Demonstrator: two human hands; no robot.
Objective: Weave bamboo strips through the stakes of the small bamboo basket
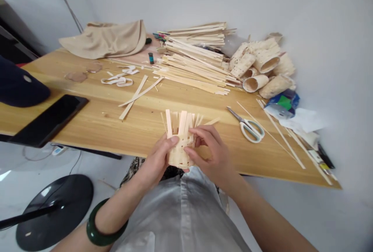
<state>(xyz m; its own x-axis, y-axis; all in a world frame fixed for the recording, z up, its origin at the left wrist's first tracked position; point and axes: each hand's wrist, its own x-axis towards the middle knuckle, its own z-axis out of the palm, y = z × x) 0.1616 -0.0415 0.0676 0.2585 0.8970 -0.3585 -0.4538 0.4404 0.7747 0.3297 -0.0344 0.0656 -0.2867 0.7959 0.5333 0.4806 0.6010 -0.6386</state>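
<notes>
A small, partly woven basket (pixel 178 153) of pale bamboo strips is held over the table's front edge. Loose strip ends stick up from its top. My left hand (pixel 159 155) wraps around its left side, with the thumb pressed on the front. On the right side, my right hand (pixel 211 149) grips the weave with thumb and fingers; some fingertips are hidden behind the upright strips. White-handled scissors (pixel 251 129) lie partly open to the right of my right hand. Two crossed flat strips (pixel 136 96) rest on the table beyond my left hand.
Bundles of long strips (pixel 195 65) lie at the back, beside a heap of woven tubes (pixel 258 63). A dark tablet (pixel 49 118) overhangs the table's left edge. Thread spool (pixel 150 58), white ribbon (pixel 119 79), beige cloth (pixel 107 40) and thin strips (pixel 284 137) also lie around.
</notes>
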